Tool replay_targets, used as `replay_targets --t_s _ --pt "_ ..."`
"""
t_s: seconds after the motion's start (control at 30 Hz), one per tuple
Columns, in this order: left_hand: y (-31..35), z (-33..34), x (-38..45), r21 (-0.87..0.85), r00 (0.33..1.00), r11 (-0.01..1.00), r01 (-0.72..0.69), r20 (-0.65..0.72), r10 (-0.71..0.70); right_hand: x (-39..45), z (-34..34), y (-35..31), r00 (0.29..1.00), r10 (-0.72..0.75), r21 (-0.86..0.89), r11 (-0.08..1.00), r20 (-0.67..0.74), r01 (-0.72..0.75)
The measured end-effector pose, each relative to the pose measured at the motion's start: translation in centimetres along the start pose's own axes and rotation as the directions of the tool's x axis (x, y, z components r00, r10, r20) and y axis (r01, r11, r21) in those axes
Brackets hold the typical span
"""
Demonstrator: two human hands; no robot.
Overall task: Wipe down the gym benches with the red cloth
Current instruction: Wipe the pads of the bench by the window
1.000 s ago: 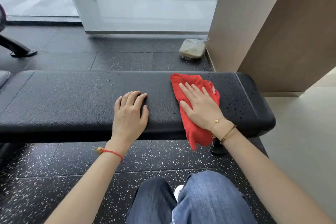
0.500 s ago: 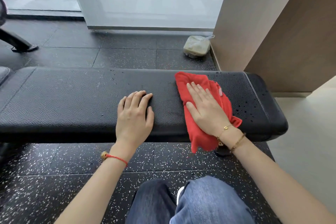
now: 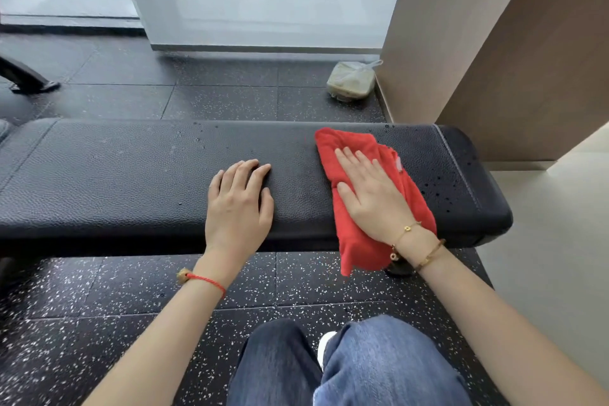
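Observation:
A black padded gym bench [image 3: 115, 175] runs across the view, with water droplets on its right end. The red cloth [image 3: 349, 145] lies across the bench's right part and hangs over the near edge. My right hand [image 3: 369, 194] presses flat on the cloth, fingers pointing away from me. My left hand [image 3: 239, 204] rests palm down on the bare bench pad to the left of the cloth, fingers slightly apart, holding nothing.
A plastic bag with a greenish bundle [image 3: 351, 81] sits on the speckled rubber floor behind the bench, by a brown wall panel [image 3: 494, 59]. A black machine foot [image 3: 26, 79] stands at far left. My knees in jeans [image 3: 346, 366] are below.
My right hand and the cloth have slid to the right along the bench, toward the droplets at its end. My left hand has stayed on the pad.

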State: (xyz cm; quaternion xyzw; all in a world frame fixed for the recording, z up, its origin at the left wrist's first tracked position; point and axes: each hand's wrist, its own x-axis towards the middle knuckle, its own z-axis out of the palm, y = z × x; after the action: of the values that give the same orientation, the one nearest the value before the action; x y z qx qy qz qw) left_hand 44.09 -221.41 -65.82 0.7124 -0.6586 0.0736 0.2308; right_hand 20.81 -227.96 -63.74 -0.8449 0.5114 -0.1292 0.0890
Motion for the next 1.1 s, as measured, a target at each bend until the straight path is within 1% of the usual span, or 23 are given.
replay_targets --t_s 0.1,0.17,0.23,0.3,0.4,0.47,0.53,0.6,0.7,0.77,0.83,0.9,1.0,1.03,1.1 --pt "0.2 0.0 0.0 0.009 1.000 1.000 0.008 0.012 -0.008 3.1 -0.5 1.3 0.986 0.167 -0.013 0.986 0.016 -0.167" --pt "0.3 -0.1 0.0 0.011 1.000 1.000 0.013 0.019 -0.014 5.6 -0.1 0.2 0.979 0.202 -0.014 0.979 0.027 -0.201" --pt "0.3 -0.2 0.0 0.007 1.000 1.000 0.012 0.014 -0.012 6.9 0.5 -1.8 0.989 0.143 -0.012 0.990 0.048 -0.142" --pt "0.2 -0.2 0.0 -0.004 1.000 1.000 0.007 0.014 -0.007 6.1 0.9 -3.4 0.997 0.038 0.002 0.999 0.064 -0.038" --pt "0.1 -0.3 0.0 -0.021 1.000 1.000 -0.001 0.014 0.001 2.2 0.7 -3.8 0.994 -0.099 0.012 0.995 0.053 0.098" --pt "0.1 -0.4 0.0 -0.031 1.000 1.000 -0.003 0.015 0.004 -0.5 0.3 -2.6 0.992 -0.119 0.014 0.993 0.042 0.118" --pt "0.1 -0.5 -0.1 -0.040 1.000 0.999 -0.001 0.015 0.002 -2.1 -0.2 -0.6 0.998 -0.056 0.019 0.998 0.021 0.056" --pt "0.1 -0.5 -0.1 -0.045 1.000 0.999 0.002 0.022 -0.001 -2.2 -0.9 1.9 0.998 0.058 0.015 0.998 -0.011 -0.058" --pt "0.3 -0.6 -0.1 -0.029 0.999 1.000 0.012 0.038 -0.011 0.5 -1.7 4.7 0.971 0.238 -0.011 0.971 -0.008 -0.239" --pt "0.5 -0.6 -0.1 -0.018 0.998 1.000 0.021 0.052 -0.020 3.4 -1.8 4.8 0.954 0.298 -0.029 0.954 0.016 -0.297" --pt "0.7 -0.7 0.0 -0.024 0.997 0.999 0.031 0.067 -0.030 5.9 -1.4 3.4 0.963 0.268 -0.039 0.963 0.032 -0.267" --pt "0.8 -0.8 0.2 -0.036 0.996 0.999 0.040 0.086 -0.037 6.9 -0.7 1.1 0.985 0.164 -0.028 0.986 0.059 -0.163" --pt "1.2 -1.1 0.6 -0.082 0.993 0.994 0.068 0.104 -0.059 4.8 0.1 -1.2 0.996 -0.022 -0.004 1.000 0.081 0.022" --pt "1.6 -1.2 0.8 -0.095 0.993 0.993 0.072 0.097 -0.063 3.6 0.0 -1.3 0.995 -0.060 0.002 0.998 0.080 0.060" --pt "2.8 -1.2 1.3 -0.103 0.996 0.993 0.055 0.075 -0.047 1.1 -0.4 -0.8 0.995 -0.081 0.008 0.997 0.063 0.080"
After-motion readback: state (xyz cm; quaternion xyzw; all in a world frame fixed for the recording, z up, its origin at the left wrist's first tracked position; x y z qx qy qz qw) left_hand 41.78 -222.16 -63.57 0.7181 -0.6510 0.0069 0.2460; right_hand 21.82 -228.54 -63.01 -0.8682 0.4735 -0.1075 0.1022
